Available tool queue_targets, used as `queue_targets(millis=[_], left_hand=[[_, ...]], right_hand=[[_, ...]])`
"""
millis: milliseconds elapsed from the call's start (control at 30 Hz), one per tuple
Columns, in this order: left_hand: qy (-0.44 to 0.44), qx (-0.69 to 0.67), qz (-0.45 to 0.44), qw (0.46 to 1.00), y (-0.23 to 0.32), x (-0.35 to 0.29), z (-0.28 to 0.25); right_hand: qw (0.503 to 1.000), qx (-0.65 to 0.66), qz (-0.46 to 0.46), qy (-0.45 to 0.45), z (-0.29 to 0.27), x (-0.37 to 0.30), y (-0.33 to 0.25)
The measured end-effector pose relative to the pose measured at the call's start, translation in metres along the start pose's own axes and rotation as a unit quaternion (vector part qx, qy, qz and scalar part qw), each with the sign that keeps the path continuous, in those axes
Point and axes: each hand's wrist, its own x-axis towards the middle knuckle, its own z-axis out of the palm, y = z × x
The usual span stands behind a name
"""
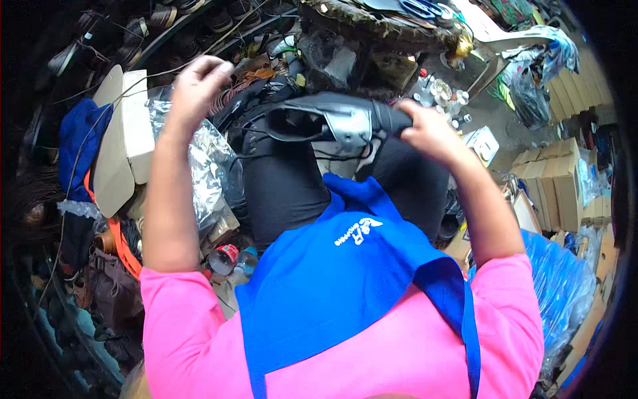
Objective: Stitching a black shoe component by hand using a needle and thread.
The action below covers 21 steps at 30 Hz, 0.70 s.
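Note:
A black shoe with a silver-grey panel on its side (351, 125) is held above my knees, its dark opening facing left. My right hand (428, 130) grips the shoe's right end, fingers wrapped around it. Up and to the left, apart from the shoe, my left hand (198, 83) is raised with its fingers curled together, slightly blurred. Whatever may be pinched there is too small to make out. A blue apron (332, 266) covers my front and lap.
To the left stands an open cardboard box (123, 133) beside clear plastic wrap (209, 166) and blue cloth (76, 143). A worn, cluttered stand (379, 30) rises ahead, with scissors (422, 8) on it. Small bottles (442, 93) and cardboard boxes (551, 173) lie right.

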Motion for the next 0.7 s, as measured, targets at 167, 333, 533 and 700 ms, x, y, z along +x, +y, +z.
queue_targets(millis=[167, 333, 533, 700], left_hand=[[-0.081, 0.047, -0.117, 0.989, -0.126, 0.056, 0.061], [-0.103, 0.185, -0.191, 0.958, -0.228, 0.108, 0.121], [-0.174, 0.143, -0.262, 0.938, -0.306, 0.145, 0.179], [-0.143, 0.12, -0.315, 0.931, -0.348, 0.171, 0.228]], right_hand=[[0.989, 0.027, 0.105, -0.099, 0.023, 0.023, 0.006], [0.984, -0.082, 0.088, -0.128, 0.051, 0.063, 0.023], [0.931, -0.122, 0.139, -0.315, 0.1, 0.107, 0.038], [0.913, -0.119, 0.168, -0.352, 0.112, 0.123, 0.041]])
